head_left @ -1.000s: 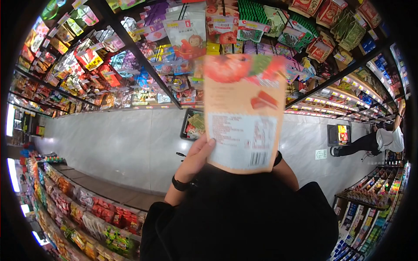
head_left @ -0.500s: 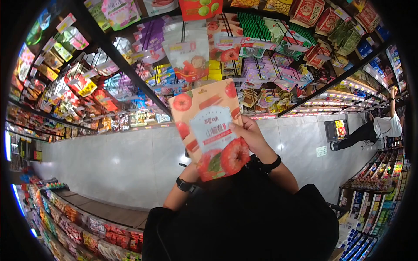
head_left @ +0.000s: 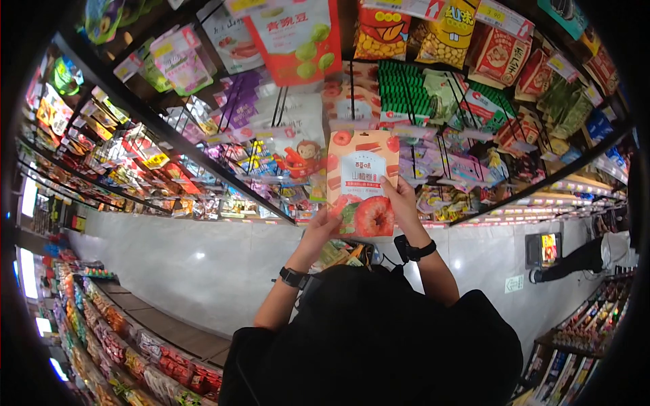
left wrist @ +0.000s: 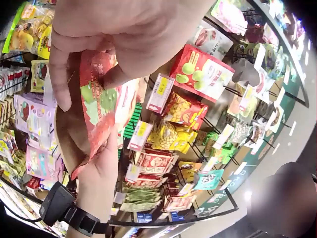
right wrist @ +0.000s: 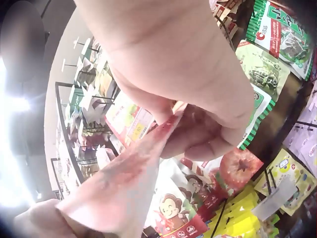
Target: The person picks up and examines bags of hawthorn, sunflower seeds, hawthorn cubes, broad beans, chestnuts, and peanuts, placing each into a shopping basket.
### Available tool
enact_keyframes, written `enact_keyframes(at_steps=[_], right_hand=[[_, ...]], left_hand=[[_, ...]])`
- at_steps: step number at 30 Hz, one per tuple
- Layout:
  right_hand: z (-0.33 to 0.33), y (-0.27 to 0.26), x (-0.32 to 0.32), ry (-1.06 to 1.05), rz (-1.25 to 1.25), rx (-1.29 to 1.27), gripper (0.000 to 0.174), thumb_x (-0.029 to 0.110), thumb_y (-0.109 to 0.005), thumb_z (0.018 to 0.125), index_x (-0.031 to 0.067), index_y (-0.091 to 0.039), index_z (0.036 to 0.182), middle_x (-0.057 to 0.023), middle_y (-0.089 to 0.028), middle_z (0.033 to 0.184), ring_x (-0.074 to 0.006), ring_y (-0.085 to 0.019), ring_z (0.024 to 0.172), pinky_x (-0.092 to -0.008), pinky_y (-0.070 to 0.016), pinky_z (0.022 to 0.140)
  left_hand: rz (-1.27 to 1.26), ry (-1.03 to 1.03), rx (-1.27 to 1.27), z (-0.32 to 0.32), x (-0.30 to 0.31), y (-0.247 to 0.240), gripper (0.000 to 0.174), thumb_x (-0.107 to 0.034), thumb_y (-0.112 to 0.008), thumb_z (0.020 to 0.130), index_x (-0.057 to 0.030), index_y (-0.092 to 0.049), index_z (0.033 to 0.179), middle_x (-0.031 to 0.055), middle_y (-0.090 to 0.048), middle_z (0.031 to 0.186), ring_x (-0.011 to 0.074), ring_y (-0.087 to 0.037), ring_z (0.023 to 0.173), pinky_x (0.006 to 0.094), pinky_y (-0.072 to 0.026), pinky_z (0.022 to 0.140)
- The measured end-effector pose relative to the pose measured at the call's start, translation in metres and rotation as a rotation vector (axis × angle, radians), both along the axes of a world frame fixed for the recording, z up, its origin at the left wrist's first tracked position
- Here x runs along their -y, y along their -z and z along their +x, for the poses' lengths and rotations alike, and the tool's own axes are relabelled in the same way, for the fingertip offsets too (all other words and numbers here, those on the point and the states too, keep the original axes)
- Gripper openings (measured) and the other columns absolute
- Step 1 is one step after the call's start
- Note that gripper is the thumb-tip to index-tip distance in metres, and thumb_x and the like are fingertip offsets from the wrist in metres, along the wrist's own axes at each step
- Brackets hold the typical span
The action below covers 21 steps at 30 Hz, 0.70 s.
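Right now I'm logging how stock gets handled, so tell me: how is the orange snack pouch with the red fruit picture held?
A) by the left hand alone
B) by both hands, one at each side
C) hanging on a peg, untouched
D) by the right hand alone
B: the head view shows the left hand gripping the orange snack pouch at its lower left and the right hand at its right edge.
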State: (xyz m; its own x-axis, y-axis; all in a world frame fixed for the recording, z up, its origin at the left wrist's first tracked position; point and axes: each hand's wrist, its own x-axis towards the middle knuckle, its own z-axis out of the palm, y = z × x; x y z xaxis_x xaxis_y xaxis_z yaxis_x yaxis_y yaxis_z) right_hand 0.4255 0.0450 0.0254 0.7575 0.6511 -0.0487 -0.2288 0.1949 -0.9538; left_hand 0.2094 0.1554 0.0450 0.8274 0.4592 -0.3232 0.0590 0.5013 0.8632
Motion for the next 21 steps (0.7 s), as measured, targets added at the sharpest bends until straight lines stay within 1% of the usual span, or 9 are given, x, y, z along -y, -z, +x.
enact_keyframes(at_steps=[2, 4, 6, 7, 10, 13, 17, 19, 21], right_hand=[[0.025, 0.012, -0.006, -0.028, 0.018, 0.053, 0.016, 0.016, -0.068, 0.095, 0.0041, -0.065, 0.105, 0.0083, -0.062, 0.085, 0.0014, -0.049, 0.071, -0.0183, -0.0397, 0.062], [0.043, 0.012, -0.006, -0.09, -0.011, 0.147, 0.015, 0.015, -0.067, 0.095, 0.0036, -0.064, 0.104, 0.0079, -0.061, 0.085, 0.0011, -0.048, 0.072, -0.0182, -0.0395, 0.062], [0.054, 0.013, -0.011, -0.146, -0.006, 0.22, 0.015, 0.014, -0.065, 0.097, 0.003, -0.064, 0.107, 0.0074, -0.061, 0.086, 0.0008, -0.049, 0.072, -0.018, -0.0399, 0.063], [0.058, 0.016, -0.015, -0.161, 0.002, 0.214, 0.015, 0.012, -0.065, 0.096, 0.0018, -0.063, 0.107, 0.0071, -0.061, 0.086, 0.0005, -0.048, 0.073, -0.0184, -0.0399, 0.063], [0.065, 0.014, -0.028, -0.195, 0.035, 0.185, 0.018, 0.015, -0.068, 0.094, 0.0024, -0.064, 0.105, 0.0058, -0.06, 0.083, 0.0004, -0.047, 0.071, -0.0194, -0.0398, 0.062], [0.071, 0.017, -0.042, -0.21, 0.03, 0.333, 0.017, 0.015, -0.068, 0.094, 0.002, -0.065, 0.103, 0.0054, -0.06, 0.081, 0.0001, -0.047, 0.07, -0.0198, -0.0394, 0.06], [0.073, 0.012, -0.053, -0.166, 0.003, 0.272, 0.015, 0.015, -0.069, 0.092, 0.0014, -0.065, 0.098, 0.0053, -0.059, 0.078, -0.0015, -0.047, 0.069, -0.0207, -0.0397, 0.06], [0.072, 0.008, -0.053, -0.142, -0.002, 0.205, 0.016, 0.015, -0.07, 0.092, 0.001, -0.065, 0.097, 0.0049, -0.059, 0.077, -0.0023, -0.047, 0.069, -0.0215, -0.0403, 0.061], [0.074, 0.014, -0.053, -0.126, 0.011, 0.239, 0.017, 0.016, -0.071, 0.091, 0.0007, -0.065, 0.096, 0.0043, -0.059, 0.076, -0.0025, -0.047, 0.069, -0.0219, -0.0405, 0.061]], left_hand=[[0.056, -0.021, 0.001, 0.022, -0.003, 0.003, 0.034, -0.014, -0.056, 0.1, -0.0056, -0.051, 0.133, 0.005, -0.065, 0.118, 0.0129, -0.063, 0.101, 0.0304, -0.053, 0.086], [0.099, -0.041, -0.008, 0.035, -0.003, -0.002, 0.033, -0.013, -0.057, 0.1, -0.0056, -0.051, 0.132, 0.0043, -0.066, 0.117, 0.0113, -0.063, 0.1, 0.0275, -0.051, 0.084], [0.133, -0.081, -0.019, 0.045, -0.006, 0.013, 0.031, -0.012, -0.059, 0.099, -0.006, -0.053, 0.129, 0.0038, -0.067, 0.116, 0.0102, -0.063, 0.101, 0.027, -0.0512, 0.085], [0.143, -0.103, -0.011, 0.048, -0.007, 0.02, 0.031, -0.012, -0.059, 0.098, -0.0061, -0.052, 0.128, 0.0032, -0.067, 0.115, 0.0099, -0.064, 0.101, 0.0266, -0.0518, 0.086], [0.164, -0.158, 0.0, 0.052, -0.01, 0.041, 0.03, -0.011, -0.059, 0.098, -0.0058, -0.052, 0.127, 0.0028, -0.067, 0.115, 0.0094, -0.064, 0.102, 0.0259, -0.0521, 0.087], [0.141, -0.227, -0.018, 0.056, -0.009, 0.048, 0.029, -0.01, -0.059, 0.098, -0.0054, -0.052, 0.126, 0.0026, -0.067, 0.115, 0.0089, -0.063, 0.102, 0.0254, -0.0518, 0.087], [0.07, -0.358, 0.046, 0.068, -0.01, 0.044, 0.026, -0.011, -0.061, 0.097, -0.0049, -0.056, 0.122, 0.0018, -0.066, 0.114, 0.0096, -0.061, 0.098, 0.027, -0.0496, 0.085], [0.094, -0.347, 0.048, 0.073, -0.011, 0.031, 0.031, -0.01, -0.061, 0.097, -0.0048, -0.055, 0.127, 0.0027, -0.065, 0.117, 0.0104, -0.062, 0.1, 0.0273, -0.0496, 0.086], [0.115, -0.332, 0.039, 0.074, -0.012, 0.03, 0.035, -0.009, -0.061, 0.097, -0.0046, -0.053, 0.131, 0.0036, -0.065, 0.12, 0.0112, -0.062, 0.103, 0.0278, -0.0497, 0.088]])
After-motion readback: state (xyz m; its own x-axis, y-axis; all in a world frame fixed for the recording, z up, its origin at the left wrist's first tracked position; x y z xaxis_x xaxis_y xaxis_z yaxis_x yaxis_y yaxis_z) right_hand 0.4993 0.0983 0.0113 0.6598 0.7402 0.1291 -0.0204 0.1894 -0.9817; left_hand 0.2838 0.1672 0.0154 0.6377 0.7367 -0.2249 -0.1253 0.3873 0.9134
